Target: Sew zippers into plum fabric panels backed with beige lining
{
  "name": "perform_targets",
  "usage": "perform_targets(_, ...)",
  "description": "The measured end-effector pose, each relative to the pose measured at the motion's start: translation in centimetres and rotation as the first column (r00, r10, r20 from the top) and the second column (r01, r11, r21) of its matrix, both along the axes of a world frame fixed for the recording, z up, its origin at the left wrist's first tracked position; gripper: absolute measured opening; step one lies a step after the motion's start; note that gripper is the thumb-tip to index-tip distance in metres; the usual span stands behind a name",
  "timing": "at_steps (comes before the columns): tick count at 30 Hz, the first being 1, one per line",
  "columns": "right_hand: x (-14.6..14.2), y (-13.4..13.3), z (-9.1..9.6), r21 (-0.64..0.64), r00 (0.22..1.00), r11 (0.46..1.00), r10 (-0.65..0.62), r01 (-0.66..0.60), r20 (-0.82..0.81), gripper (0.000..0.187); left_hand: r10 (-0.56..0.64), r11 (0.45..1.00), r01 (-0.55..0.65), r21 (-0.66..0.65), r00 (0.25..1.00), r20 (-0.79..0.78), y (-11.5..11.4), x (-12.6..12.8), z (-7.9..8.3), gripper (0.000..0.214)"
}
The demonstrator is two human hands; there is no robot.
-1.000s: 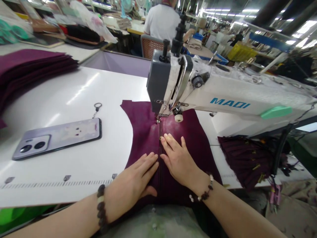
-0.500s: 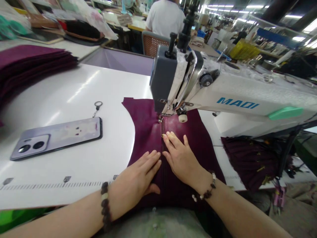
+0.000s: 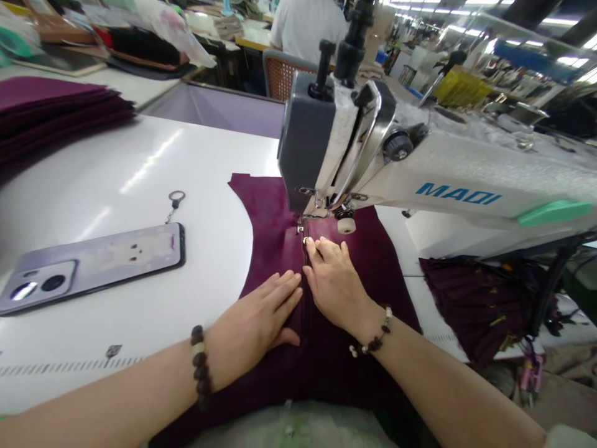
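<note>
A dark maroon fabric piece [image 3: 270, 211] with a zipper [image 3: 305, 292] down its middle lies under the presser foot [image 3: 301, 229] of a sewing machine [image 3: 321, 149]. My left hand [image 3: 261, 320] rests flat on the fabric left of the zipper, fingers together and thumb out. Across the zipper, my right hand [image 3: 336, 280] presses on the fabric with slightly bent fingers, thumb apart. Its index fingertip touches or nearly touches the gold zipper slider [image 3: 305, 241], just in front of the foot. Neither hand is closed around anything. The needle tip is hard to make out.
A phone [image 3: 102, 261] with a key ring [image 3: 176, 199] lies on the white table [image 3: 200, 162] at left. Stacked maroon pieces [image 3: 56, 118] stand beyond it. More maroon pieces with gold zipper pulls [image 3: 471, 305] lie at right. A person in white [image 3: 308, 28] sits behind.
Both hands and the fabric have slid a little forward, and the zipper slider is nearer the presser foot. My right fingers are more bent. The camera view has shifted slightly.
</note>
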State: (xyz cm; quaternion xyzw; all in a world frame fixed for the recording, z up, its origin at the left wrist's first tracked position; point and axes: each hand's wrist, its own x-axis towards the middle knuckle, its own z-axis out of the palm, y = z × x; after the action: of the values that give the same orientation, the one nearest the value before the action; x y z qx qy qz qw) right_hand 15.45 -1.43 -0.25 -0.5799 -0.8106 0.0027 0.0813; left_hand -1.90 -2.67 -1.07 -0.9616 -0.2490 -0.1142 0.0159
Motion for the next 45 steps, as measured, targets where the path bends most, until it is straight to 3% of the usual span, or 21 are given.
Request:
perform_targets(19, 0.5, 3.8, 0.3, 0.004, 0.999, 0.999, 0.035, -0.035, 0.017, 0.044, 0.001, 1.0, -0.001, -0.001, 1.0, -0.01, 3.2, 0.2, 0.5, 0.057)
perform_targets(24, 1.3, 2.1, 0.5, -0.067, 0.993, 0.998, 0.006, -0.014, -0.117, 0.05, 0.0, 1.0, 0.0, 0.001, 1.0, 0.01, 3.1, 0.1, 0.3, 0.057)
perform_targets(27, 1.4, 0.4, 0.5, -0.092, 0.996, 0.995, -0.047, 0.04, -0.074, 0.048, 0.004, 1.0, -0.004, 0.009, 1.0, 0.02, 2.8, 0.1, 0.2, 0.059)
perform_targets(30, 1.4, -0.4, 0.5, -0.126, 0.999, 0.992, -0.007, 0.001, -0.049, 0.045, 0.01, 1.0, -0.01, -0.006, 0.999, 0.043, 2.4, 0.1, 0.0, 0.063)
perform_targets(45, 2.0, 0.7, 0.5, -0.136, 0.998, 0.988, 0.068, -0.069, -0.01, 0.046, 0.003, 1.0, -0.002, -0.021, 0.998, 0.059, 2.9, 0.3, -0.4, 0.059)
